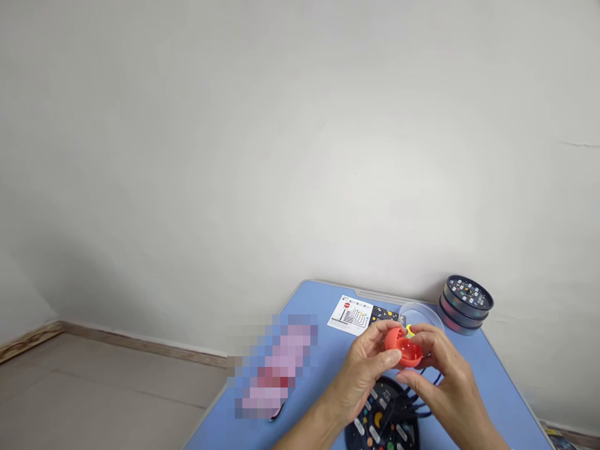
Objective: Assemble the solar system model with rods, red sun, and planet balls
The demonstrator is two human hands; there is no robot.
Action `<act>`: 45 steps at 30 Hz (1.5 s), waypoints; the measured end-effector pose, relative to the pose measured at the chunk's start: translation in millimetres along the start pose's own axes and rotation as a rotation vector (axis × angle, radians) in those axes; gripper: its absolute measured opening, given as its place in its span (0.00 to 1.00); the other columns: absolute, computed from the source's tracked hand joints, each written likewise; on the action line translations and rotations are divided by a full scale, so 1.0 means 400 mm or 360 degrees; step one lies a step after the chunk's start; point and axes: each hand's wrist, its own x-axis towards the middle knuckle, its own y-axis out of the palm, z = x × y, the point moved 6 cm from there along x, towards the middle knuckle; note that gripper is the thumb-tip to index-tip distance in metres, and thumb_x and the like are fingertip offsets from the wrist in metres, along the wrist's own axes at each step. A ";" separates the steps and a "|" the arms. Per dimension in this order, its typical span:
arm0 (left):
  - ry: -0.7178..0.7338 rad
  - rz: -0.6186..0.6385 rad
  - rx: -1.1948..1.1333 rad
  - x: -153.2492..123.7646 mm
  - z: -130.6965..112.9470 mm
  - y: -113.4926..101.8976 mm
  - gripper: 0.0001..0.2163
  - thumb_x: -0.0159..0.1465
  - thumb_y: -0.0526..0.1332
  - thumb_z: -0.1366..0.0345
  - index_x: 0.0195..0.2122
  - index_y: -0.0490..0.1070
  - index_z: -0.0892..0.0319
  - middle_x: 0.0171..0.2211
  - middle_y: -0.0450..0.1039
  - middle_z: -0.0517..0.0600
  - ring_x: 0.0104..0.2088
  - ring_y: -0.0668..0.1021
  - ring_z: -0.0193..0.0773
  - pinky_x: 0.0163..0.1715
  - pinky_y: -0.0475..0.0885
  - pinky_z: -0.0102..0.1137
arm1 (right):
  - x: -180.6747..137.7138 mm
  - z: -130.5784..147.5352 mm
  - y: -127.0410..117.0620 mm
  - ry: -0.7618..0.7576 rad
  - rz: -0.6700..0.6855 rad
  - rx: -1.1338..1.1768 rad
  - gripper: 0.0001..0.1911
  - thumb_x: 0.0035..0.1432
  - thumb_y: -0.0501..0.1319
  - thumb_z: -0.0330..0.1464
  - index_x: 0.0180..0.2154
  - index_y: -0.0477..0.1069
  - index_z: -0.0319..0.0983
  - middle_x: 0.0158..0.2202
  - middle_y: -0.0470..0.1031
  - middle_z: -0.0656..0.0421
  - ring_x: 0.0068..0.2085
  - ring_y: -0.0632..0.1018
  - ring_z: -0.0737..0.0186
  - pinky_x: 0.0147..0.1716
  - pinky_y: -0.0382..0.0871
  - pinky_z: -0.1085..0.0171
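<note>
Low right in the frame, the left hand [359, 367] pinches the red shells [409, 354] while the right hand [445, 365], grip narrowed, holds their right edge, seemingly steadying them above the black base [375, 433].

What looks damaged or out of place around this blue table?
A thin irregular line, possibly a crack, breaks the smooth white wall at far right. I see nothing spilled on the blue table; the pink item is pixelated, so I can't judge it.

A pixelated pink item [284, 357] lies on the blue table [323, 359] by the wall [300, 137].
</note>
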 end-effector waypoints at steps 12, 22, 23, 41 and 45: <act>-0.0065 0.0075 -0.0161 0.000 0.004 0.001 0.19 0.52 0.73 0.64 0.45 0.75 0.59 0.44 0.75 0.54 0.43 0.76 0.43 0.45 0.70 0.36 | 0.002 0.006 -0.022 -0.0073 0.0002 -0.0085 0.10 0.61 0.63 0.37 0.44 0.73 0.42 0.36 0.80 0.56 0.32 0.80 0.59 0.30 0.78 0.64; -0.0044 0.0000 -0.0038 -0.007 0.003 0.010 0.20 0.47 0.75 0.65 0.41 0.76 0.58 0.41 0.75 0.52 0.41 0.76 0.41 0.44 0.68 0.33 | -0.024 -0.010 -0.002 -0.0196 -0.0072 -0.0311 0.24 0.59 0.63 0.32 0.58 0.68 0.47 0.46 0.75 0.51 0.46 0.77 0.51 0.40 0.77 0.55; -0.0034 0.0004 -0.0023 -0.007 0.002 0.009 0.20 0.47 0.75 0.65 0.42 0.76 0.58 0.42 0.76 0.52 0.41 0.76 0.41 0.44 0.68 0.33 | -0.022 -0.012 -0.006 -0.0167 -0.0078 -0.0264 0.24 0.59 0.64 0.32 0.57 0.69 0.48 0.45 0.75 0.51 0.45 0.77 0.52 0.41 0.77 0.55; 0.0127 0.0051 0.0133 -0.021 -0.034 0.015 0.19 0.50 0.75 0.66 0.44 0.77 0.57 0.43 0.78 0.53 0.45 0.76 0.43 0.47 0.67 0.34 | -0.025 -0.086 -0.010 0.0841 0.0364 0.0981 0.23 0.55 0.67 0.41 0.53 0.72 0.48 0.54 0.76 0.55 0.53 0.76 0.50 0.51 0.72 0.55; 0.0097 0.0041 0.0101 -0.019 -0.029 0.005 0.20 0.49 0.75 0.63 0.43 0.77 0.58 0.39 0.78 0.52 0.42 0.76 0.42 0.47 0.67 0.33 | -0.030 -0.083 -0.013 0.0810 0.0287 0.0932 0.23 0.54 0.69 0.39 0.52 0.73 0.49 0.52 0.77 0.56 0.51 0.77 0.51 0.49 0.74 0.58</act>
